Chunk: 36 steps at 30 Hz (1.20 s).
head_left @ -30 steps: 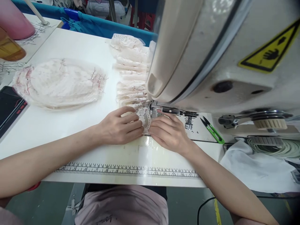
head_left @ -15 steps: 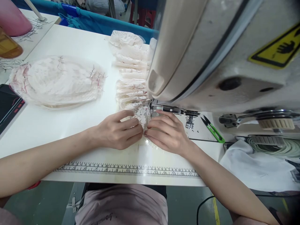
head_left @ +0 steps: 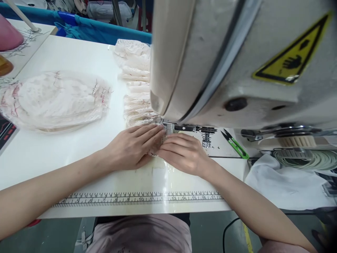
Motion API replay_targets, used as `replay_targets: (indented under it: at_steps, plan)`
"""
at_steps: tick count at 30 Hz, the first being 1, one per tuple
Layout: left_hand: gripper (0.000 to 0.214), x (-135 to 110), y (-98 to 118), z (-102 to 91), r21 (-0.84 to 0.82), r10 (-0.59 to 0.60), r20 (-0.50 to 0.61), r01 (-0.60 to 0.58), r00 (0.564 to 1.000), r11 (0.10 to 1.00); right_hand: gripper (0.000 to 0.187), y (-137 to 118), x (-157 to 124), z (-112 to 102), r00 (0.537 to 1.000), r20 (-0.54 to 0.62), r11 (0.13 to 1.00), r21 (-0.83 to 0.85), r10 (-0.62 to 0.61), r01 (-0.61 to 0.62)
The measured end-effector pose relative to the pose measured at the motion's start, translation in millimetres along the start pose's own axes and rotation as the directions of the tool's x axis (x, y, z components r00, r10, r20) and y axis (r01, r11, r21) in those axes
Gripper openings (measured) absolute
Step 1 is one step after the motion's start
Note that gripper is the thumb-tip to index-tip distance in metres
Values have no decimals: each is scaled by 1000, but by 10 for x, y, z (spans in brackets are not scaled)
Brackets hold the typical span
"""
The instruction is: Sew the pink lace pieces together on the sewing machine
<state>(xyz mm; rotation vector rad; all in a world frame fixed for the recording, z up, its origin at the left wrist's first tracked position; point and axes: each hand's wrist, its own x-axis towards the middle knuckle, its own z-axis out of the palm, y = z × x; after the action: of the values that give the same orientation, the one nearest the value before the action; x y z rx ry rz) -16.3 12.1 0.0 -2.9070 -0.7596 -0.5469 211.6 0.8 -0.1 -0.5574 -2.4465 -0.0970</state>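
Observation:
Gathered cream lace fabric (head_left: pixel 137 102) runs from the back of the table down to the presser foot (head_left: pixel 170 128) of a sewing machine (head_left: pixel 200 70). Across the near end of the lace lies my left hand (head_left: pixel 135 146), palm down with its fingers stretched out flat. My right hand (head_left: pixel 183 151) is just in front of the presser foot, its fingers pressed together and curved over the right edge of the lace; its thumb is hidden. The fingertips of both hands nearly meet, covering most of the lace between them.
A stack of cream lace pieces (head_left: pixel 61 100) with loose dark red threads lies on the left. Green thread snips (head_left: pixel 235 144) rest right of the foot, near white cloth (head_left: pixel 284 186). A printed ruler (head_left: pixel 142 199) lines the table's front edge. Pink (head_left: pixel 9 35) thread cone stands far left.
My left hand has gone from curled fingers at the lace edge to lying flat over the lace, closer to the foot. My right hand stays beside the foot. The camera view has shifted.

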Motion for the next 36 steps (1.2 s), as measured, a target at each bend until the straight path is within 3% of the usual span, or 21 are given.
replay_targets:
  at_steps: [4, 24, 36]
  plan:
    - [50, -1, -11, -9, 25, 6, 41, -7, 999, 1000, 10, -7, 13, -6, 1000, -9, 1000, -24, -15, 15]
    - [50, 28, -60, 3, 58, 10, 36, -12, 999, 998, 10, 8, -6, -5, 999, 9, 995, -96, -39, 40]
    - [52, 43, -53, -5, 67, -7, 57, 3, 998, 998, 15, 16, -117, -7, 982, 126, 982, -143, 142, -124]
